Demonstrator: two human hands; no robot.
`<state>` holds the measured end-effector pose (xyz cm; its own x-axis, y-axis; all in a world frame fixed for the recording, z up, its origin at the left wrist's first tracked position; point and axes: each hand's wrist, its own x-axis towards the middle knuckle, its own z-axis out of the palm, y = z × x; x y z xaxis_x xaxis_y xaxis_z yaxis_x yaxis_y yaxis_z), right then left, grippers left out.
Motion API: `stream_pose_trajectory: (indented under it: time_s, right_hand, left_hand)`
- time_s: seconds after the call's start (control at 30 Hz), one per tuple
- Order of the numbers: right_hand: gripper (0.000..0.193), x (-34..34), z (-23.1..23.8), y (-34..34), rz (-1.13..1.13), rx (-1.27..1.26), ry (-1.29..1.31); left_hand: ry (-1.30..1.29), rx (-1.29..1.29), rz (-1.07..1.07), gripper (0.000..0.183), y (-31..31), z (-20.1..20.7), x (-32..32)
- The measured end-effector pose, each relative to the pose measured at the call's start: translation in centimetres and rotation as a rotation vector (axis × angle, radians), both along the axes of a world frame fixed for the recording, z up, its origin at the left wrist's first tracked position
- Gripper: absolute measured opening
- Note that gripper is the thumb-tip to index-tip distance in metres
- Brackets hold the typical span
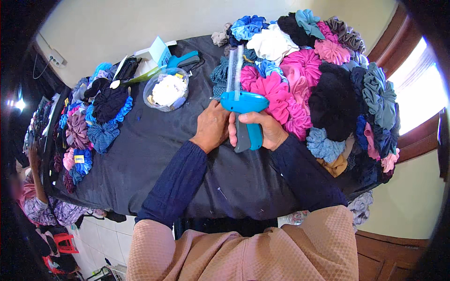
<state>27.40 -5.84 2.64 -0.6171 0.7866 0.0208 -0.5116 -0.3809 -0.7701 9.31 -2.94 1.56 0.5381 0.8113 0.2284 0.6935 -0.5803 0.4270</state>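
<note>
My right hand (270, 129) is wrapped round the grey-and-teal handle of a tagging gun (248, 102), held above the black-covered table. A strip of clear plastic fasteners (235, 70) stands up from its top. At the gun's nose, my left hand (211, 125) is closed, its fingertips close to the needle end. What those fingers hold, if anything, is hidden. Just beyond the gun lies a dark teal dotted scrunchie (220, 77), with bright pink scrunchies (271, 93) beside it.
A large heap of scrunchies (333, 98) covers the table's right side; a smaller pile (77, 129) lies left. Between them stand a clear tub (147, 101) of white tags, another teal tagging gun (187, 59) and an opened box (157, 52). Another person's arm (36, 175) shows far left.
</note>
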Motion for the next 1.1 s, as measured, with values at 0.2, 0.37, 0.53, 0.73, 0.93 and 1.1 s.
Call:
stream_pose_trajectory:
  time_s: [0.2, 0.37, 0.53, 0.73, 0.93, 1.1]
  right_hand:
    - [0.031, 0.5, -0.4, 1.5, -0.294, -0.039, -0.020]
    - [0.032, 0.6, -1.0, 1.9, -0.395, -0.036, -0.123]
    - [0.029, -0.2, -1.2, 2.1, -0.505, -0.041, -0.175]
    - [0.027, -1.6, -0.9, 3.6, -0.620, -0.073, -0.202]
    - [0.028, -3.5, -0.6, 3.2, -0.809, -0.008, -0.362]
    - [0.030, -3.4, -1.1, 2.5, -0.782, 0.170, -0.380]
  left_hand:
    - [-0.061, 0.346, -0.020, 0.029, 0.4, -0.4, -1.6]
    - [-0.131, 0.346, -0.005, 0.014, -0.4, -0.5, -4.1]
    - [-0.329, 0.259, -0.044, 0.010, -0.4, -1.3, -6.0]
    - [-0.421, 0.238, 0.072, 0.018, 0.5, -2.0, -5.5]
    - [-0.450, 0.450, 0.152, 0.020, 0.6, -2.5, -5.4]
    - [-0.480, 0.572, 0.327, 0.016, 0.7, -1.6, -6.5]
